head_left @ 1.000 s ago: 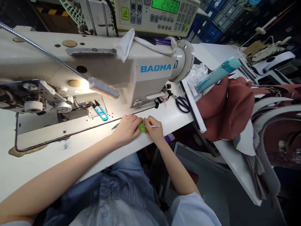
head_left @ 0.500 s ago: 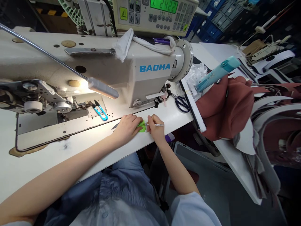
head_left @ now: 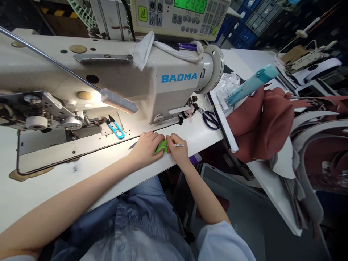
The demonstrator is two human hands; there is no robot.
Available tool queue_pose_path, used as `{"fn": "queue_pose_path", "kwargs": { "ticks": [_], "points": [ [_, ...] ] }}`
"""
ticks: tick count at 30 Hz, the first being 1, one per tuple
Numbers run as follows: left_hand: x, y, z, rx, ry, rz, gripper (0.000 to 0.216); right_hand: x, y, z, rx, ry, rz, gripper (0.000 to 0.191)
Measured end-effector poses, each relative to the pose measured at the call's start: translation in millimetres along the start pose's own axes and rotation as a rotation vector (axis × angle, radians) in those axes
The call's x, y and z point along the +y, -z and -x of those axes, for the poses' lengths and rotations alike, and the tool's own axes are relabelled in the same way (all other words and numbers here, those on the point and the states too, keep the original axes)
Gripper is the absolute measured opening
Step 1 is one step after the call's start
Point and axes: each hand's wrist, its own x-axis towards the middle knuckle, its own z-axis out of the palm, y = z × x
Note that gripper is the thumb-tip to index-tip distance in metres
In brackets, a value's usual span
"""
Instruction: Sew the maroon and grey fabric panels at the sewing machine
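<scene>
My left hand (head_left: 144, 149) is curled over a flat bright green piece (head_left: 161, 146), holding it down on the white tabletop. Only the green right end shows; the palm hides the rest. A dark pointed tip (head_left: 132, 145) sticks out to the left of the hand, and I cannot tell what it belongs to. Pinched in my right hand (head_left: 178, 150) is a slim white pen (head_left: 178, 145), its point at the green piece. Blue thread snips (head_left: 117, 131) lie on the sewing machine bed (head_left: 89, 143), beyond the left hand.
The sewing machine (head_left: 174, 94) stands just behind my hands, with a lamp (head_left: 118, 101) over its bed. Dark-handled scissors (head_left: 210, 119) lie to the right. Farther right are a teal tube (head_left: 252, 85), reddish-brown material (head_left: 263, 123) and a grey bin (head_left: 231, 188) below the table edge.
My right hand has moved slightly left with the pen, bringing its fingers up to the green piece. The left thumb has shifted a little, and the visible green part looks different in shape.
</scene>
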Motion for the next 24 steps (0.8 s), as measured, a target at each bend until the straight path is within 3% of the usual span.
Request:
{"fn": "queue_pose_path", "kwargs": {
  "ticks": [8, 14, 18, 24],
  "points": [
    [-3.5, -4.9, -0.7, -0.005, -0.013, -0.041, 0.025, 0.6, -0.2, -0.4, -0.010, 0.000, -0.024, 0.040],
    [-2.8, -3.6, -1.4, -0.006, 0.000, -0.020, 0.022, 0.3, 1.0, 1.0, 0.092, -0.046, -0.181, 0.041],
    [-3.9, -2.9, -2.2, -0.021, -0.002, -0.029, 0.029, -0.9, 0.6, 0.6, 0.011, 0.001, -0.066, 0.041],
    [-1.7, -1.2, -1.1, -0.005, -0.006, -0.011, 0.014, -1.1, -0.1, 0.0, -0.018, 0.003, 0.008, 0.041]
  ]
}}
